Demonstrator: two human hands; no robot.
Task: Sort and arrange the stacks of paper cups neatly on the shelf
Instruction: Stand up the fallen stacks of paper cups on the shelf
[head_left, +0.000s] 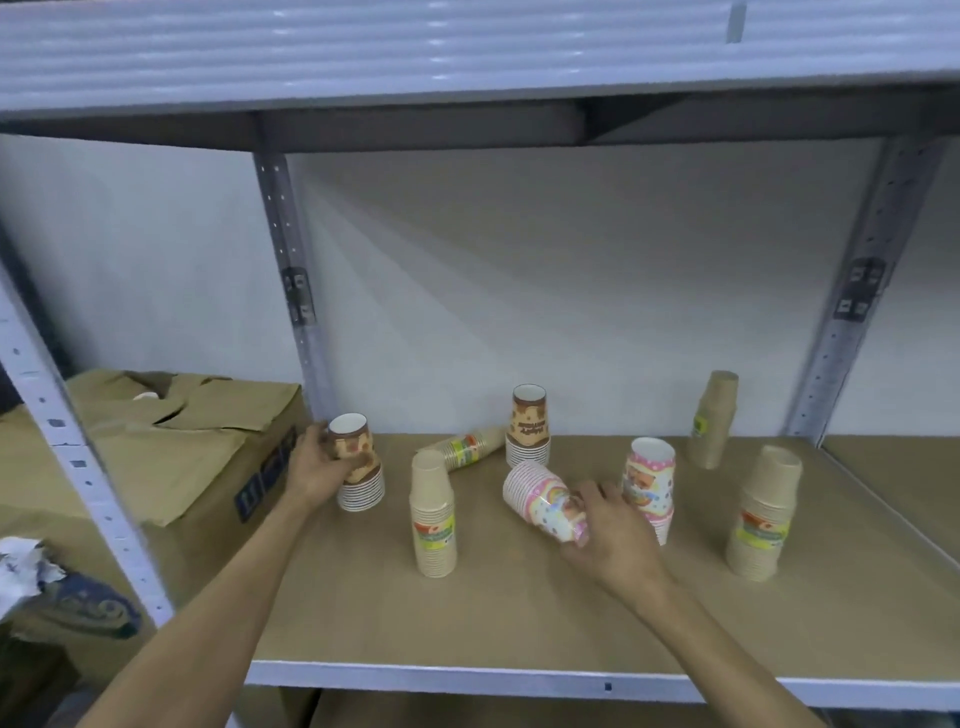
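At the shelf's (519, 629) left end, an upright stack of brown bear-printed paper cups (358, 470) is gripped by the left hand (317, 467). Right of centre, a tipped stack of pink rainbow-printed paper cups (545, 501) is clasped by the right hand (613, 535). Sorting appears under way; standing it beside the upright pink stack (650, 480) is likely called for next.

Both bare arms outstretched, left hand (317, 470) and right hand (613, 530) each with fingers curled in grasp.

Pink cups (550, 501), seemingly rainbow-patterned.
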